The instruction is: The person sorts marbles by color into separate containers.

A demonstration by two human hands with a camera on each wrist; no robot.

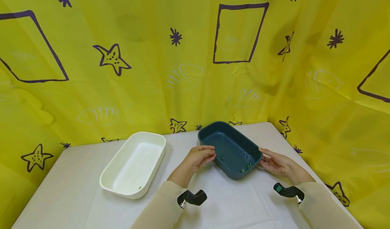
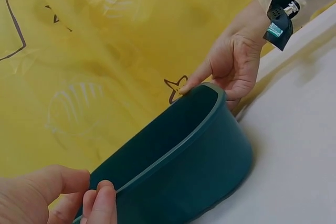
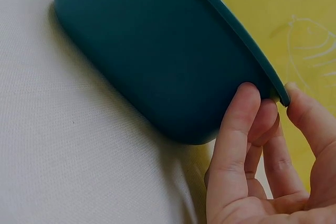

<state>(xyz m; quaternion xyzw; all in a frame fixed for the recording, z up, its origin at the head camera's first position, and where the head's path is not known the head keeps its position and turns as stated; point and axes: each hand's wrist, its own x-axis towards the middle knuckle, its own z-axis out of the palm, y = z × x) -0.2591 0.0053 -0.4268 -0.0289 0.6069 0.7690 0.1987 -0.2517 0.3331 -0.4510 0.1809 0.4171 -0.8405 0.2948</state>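
A dark teal rectangular basin [image 1: 231,144] with rounded corners stands on the white-covered table. Several small green pieces [image 1: 249,166] lie on its floor, mostly near the front right corner. My left hand [image 1: 199,157] is at the basin's left side, its thumb and fingers pinching the rim, as the left wrist view shows. At the opposite end, my right hand [image 1: 277,163] grips the rim. In the right wrist view its thumb is at the edge and its fingers [image 3: 236,129] press the outer wall from below the rim.
A cream-white basin [image 1: 105,178] of similar shape stands to the left, with a small green spot [image 1: 140,187] in its near corner. The white tablecloth [image 1: 225,205] covers the table. A yellow patterned curtain [image 1: 146,93] hangs behind and along the right side.
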